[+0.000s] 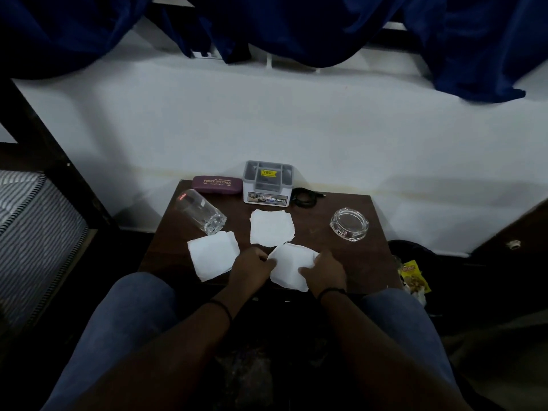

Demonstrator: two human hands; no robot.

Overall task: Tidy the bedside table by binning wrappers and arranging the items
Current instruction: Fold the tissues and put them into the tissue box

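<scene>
Three torn white paper pieces lie on the dark wooden bedside table [367,262]. My left hand [252,266] and my right hand [324,272] both grip the nearest paper [292,268] by its left and right edges at the table's front. A second paper [213,258] lies to the left and a third paper [271,226] lies just behind. A clear drinking glass [200,212] lies on its side at the left. A maroon spectacle case [218,184] and a grey organiser box [267,182] stand at the back.
A black coiled cable [305,197] lies right of the box and a glass ashtray [350,224] sits at the right. A dark bin [415,256] with a yellow wrapper [413,275] stands right of the table. A striped mattress [32,238] is at the left, the white wall behind.
</scene>
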